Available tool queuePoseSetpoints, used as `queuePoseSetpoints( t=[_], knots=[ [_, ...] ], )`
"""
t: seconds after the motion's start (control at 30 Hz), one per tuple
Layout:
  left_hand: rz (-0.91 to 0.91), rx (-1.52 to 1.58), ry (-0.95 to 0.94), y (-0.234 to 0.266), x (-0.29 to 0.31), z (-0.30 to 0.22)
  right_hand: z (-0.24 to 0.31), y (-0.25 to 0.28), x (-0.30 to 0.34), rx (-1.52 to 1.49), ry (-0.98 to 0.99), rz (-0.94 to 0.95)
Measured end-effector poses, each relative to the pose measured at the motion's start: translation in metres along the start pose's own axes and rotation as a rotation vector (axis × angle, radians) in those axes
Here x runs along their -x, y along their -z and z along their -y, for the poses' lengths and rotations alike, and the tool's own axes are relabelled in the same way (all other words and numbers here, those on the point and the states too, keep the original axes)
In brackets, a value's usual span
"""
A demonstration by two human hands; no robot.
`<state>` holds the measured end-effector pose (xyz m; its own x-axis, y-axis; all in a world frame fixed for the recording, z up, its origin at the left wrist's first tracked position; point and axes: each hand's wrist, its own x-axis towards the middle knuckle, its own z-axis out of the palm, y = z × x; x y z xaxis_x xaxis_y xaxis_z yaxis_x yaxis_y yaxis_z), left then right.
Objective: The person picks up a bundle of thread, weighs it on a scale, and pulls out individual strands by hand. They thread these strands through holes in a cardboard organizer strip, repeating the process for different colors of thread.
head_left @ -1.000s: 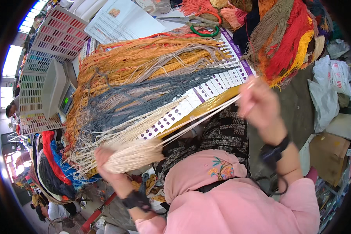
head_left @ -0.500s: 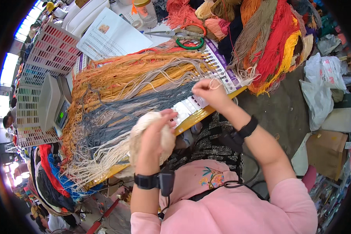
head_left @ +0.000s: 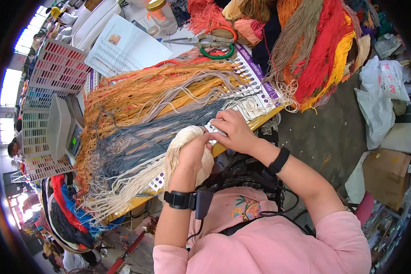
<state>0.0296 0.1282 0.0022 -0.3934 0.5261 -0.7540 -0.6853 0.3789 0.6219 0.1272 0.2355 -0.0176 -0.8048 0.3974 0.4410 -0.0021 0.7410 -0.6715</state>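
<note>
A thick skein of cream thread (head_left: 173,155) is held in my left hand (head_left: 194,154), whose fingers are closed and turned toward the card. My right hand (head_left: 234,130) bends over a white punched card (head_left: 213,129) at the table's near edge. Its fingertips are pressed together beside my left fingertips; what they pinch is hidden. Loose white threads (head_left: 251,108) lie on the card beyond my right hand. Grey-blue threads (head_left: 169,122) and orange threads (head_left: 137,86) run leftward from the card's holes. More cream threads (head_left: 123,187) spread along the near left.
Scissors with red and green handles (head_left: 217,45) and a printed sheet (head_left: 123,45) lie behind the threads. Colour sample charts (head_left: 57,68) and a scale (head_left: 61,125) stand at left. Bundles of coloured yarn (head_left: 322,45) hang at far right. White plastic bags (head_left: 379,86) and a cardboard box (head_left: 383,176) sit beyond.
My right hand has moved down and left along the card to meet my left hand, leaving loose white threads behind. The left hand has shifted slightly right with the cream skein.
</note>
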Motion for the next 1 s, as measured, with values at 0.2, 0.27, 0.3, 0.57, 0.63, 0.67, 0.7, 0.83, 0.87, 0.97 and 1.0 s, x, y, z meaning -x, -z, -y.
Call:
queuePoseSetpoints(
  t=[0.2, 0.27, 0.3, 0.57, 0.63, 0.67, 0.7, 0.83, 0.87, 0.97, 1.0],
  knots=[
    [0.022, 0.121, -0.043, -0.008, -0.001, 0.009, -0.006, -0.001, 0.006, -0.020, 0.032, 0.041],
    [0.001, 0.157, -0.047, -0.012, -0.001, 0.011, -0.009, -0.001, 0.003, -0.085, 0.007, 0.064],
    [-0.015, 0.131, -0.052, -0.014, -0.002, 0.011, -0.010, 0.000, 0.003, -0.101, -0.014, 0.075],
    [-0.008, 0.145, -0.090, -0.015, -0.005, 0.014, -0.009, -0.003, 0.002, -0.195, -0.101, -0.004],
    [0.014, 0.130, -0.104, -0.015, -0.004, 0.013, -0.010, -0.004, 0.002, -0.195, -0.097, 0.005],
    [0.013, 0.132, -0.108, -0.014, -0.005, 0.013, -0.008, -0.004, 0.001, -0.197, -0.093, 0.016],
    [0.000, 0.122, -0.101, -0.013, -0.007, 0.014, -0.006, -0.005, 0.001, -0.197, -0.089, 0.017],
    [0.017, 0.176, -0.158, -0.008, -0.008, 0.018, -0.004, -0.002, 0.001, -0.160, -0.099, -0.002],
    [0.020, 0.169, -0.156, -0.005, -0.004, 0.018, -0.005, 0.000, 0.002, -0.110, -0.102, 0.000],
    [0.280, 0.670, -0.014, 0.024, 0.017, 0.012, -0.005, -0.002, 0.003, -0.110, -0.022, -0.008],
    [0.281, 0.662, -0.011, 0.029, 0.018, 0.013, -0.004, -0.001, 0.004, -0.110, -0.026, -0.015]
  ],
)
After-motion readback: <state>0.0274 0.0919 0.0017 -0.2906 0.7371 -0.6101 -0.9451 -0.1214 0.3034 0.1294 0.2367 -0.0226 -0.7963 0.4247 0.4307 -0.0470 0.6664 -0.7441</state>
